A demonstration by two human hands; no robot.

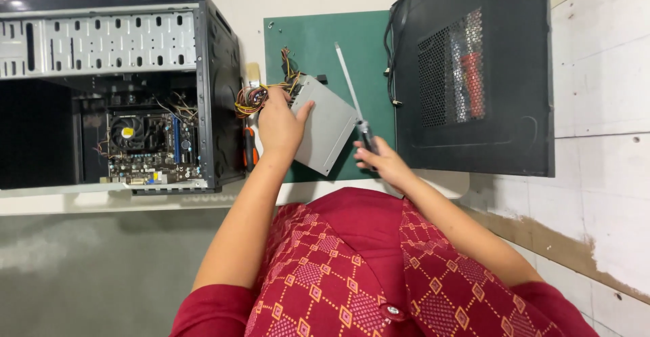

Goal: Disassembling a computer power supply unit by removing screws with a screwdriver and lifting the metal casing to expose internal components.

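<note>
Left grip (281, 123) on boxy grey metal power supply (326, 123) | right grip (380, 161) around slim screwdriver (353, 100)

**One yellow sticker, nothing else**

The only label in view is a small round yellow sticker (127, 132) with a dark mark on it. It sits on the hub of the black cooling fan (115, 140) inside the open black metal computer case (222, 73), at nine o'clock from the left hand (281, 123) and well apart from it. No packages, signs or screens show.
</note>
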